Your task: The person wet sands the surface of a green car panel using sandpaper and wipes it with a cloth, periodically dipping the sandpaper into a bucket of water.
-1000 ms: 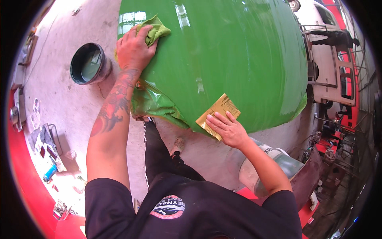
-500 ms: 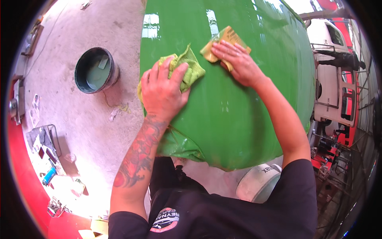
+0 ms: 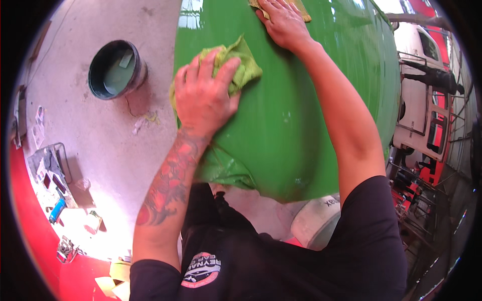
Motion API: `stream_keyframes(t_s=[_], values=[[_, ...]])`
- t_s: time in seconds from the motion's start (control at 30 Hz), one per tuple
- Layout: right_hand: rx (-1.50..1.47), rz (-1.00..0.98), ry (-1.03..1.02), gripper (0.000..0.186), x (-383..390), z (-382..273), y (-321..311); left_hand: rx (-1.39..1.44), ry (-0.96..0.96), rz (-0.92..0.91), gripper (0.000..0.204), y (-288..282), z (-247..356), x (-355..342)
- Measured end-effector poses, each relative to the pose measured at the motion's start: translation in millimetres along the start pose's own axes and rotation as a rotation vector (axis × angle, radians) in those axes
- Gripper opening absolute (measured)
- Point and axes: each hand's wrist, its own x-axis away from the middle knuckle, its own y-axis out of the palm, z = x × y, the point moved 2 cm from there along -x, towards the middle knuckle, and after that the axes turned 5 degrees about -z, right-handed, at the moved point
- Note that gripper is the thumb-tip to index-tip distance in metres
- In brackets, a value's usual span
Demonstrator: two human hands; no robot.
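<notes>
A glossy green painted vehicle panel (image 3: 281, 135) fills the middle of the view, with streaks and light reflections on its surface. My left hand (image 3: 205, 98) presses a crumpled yellow-green cloth (image 3: 247, 59) against the panel's left side, fingers curled over it. Farther up, near the top edge, my right hand (image 3: 286, 24) lies over a yellow sheet of sandpaper (image 3: 303, 11) and holds it to the paint. Part of that sheet is under the fingers and its top is cut off by the picture edge.
A black bucket (image 3: 143, 72) of cloudy water stands on the concrete floor at left. Near my body, a pale tub (image 3: 315, 223) sits below the panel's edge. Tools and a blue cylinder (image 3: 57, 210) lie at lower left. A white vehicle (image 3: 419, 125) and a person (image 3: 434, 78) are at right.
My right hand has slid the sandpaper up and away from me along the panel. The left hand stays on the cloth in about the same place. The view has shifted slightly.
</notes>
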Motion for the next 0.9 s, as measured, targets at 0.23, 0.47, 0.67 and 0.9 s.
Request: stream_keyframes(t_s=[0.23, 0.47, 0.67, 0.9], values=[[0.025, -0.172, 0.041, 0.066, 267, -108, -14, -0.029, -0.002, 0.048, 0.042, -3, 10, -11], [0.148, -0.449, -0.21, 0.068, 453, -133, -4, -0.025, -0.024, 0.127, 0.036, -9, 17, -8], [0.149, -0.404, -0.327, 0.067, 361, -108, -15, -0.082, 0.004, 0.102, 0.038, 8, 0, -10], [0.076, -0.204, -0.177, 0.059, 147, -52, -19, 0.116, -0.05, 0.185, 0.044, 9, -4, 1]])
